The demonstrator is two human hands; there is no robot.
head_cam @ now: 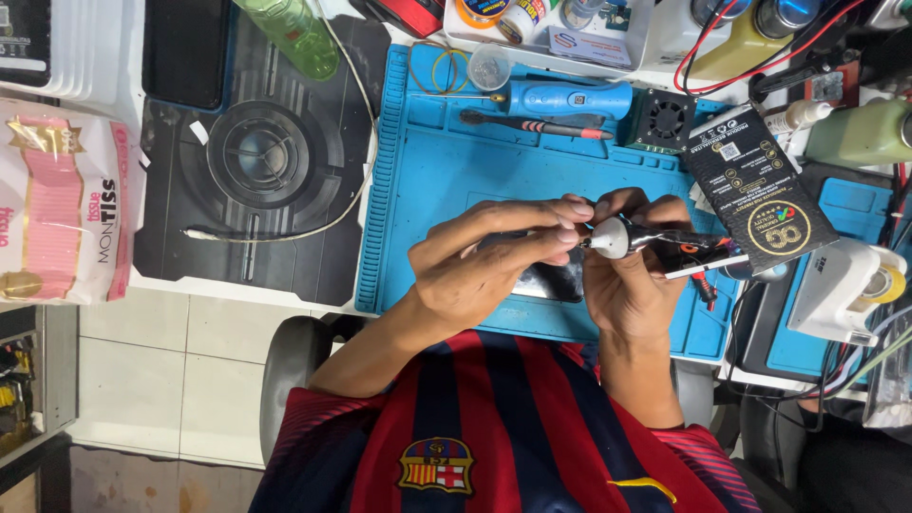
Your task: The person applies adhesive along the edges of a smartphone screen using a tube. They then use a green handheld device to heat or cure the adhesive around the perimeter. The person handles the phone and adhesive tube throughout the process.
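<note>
- Soldering iron (pixel 655 242): it lies sideways, tip toward your left hand (pixel 484 261).
- Your right hand (pixel 627 275) is wrapped around it.
- Left fingertips (pixel 568 228) pinch at the tip.

The person wears a short-sleeved football jersey (pixel 494 427) with broad vertical stripes of dark navy and red. A small embroidered crest (pixel 436 465) sits at six o'clock, a short yellow mark (pixel 644 487) at five o'clock. Both forearms are bare; the left hand (pixel 475 271) and right hand (pixel 629 275) wear no gloves.
</note>
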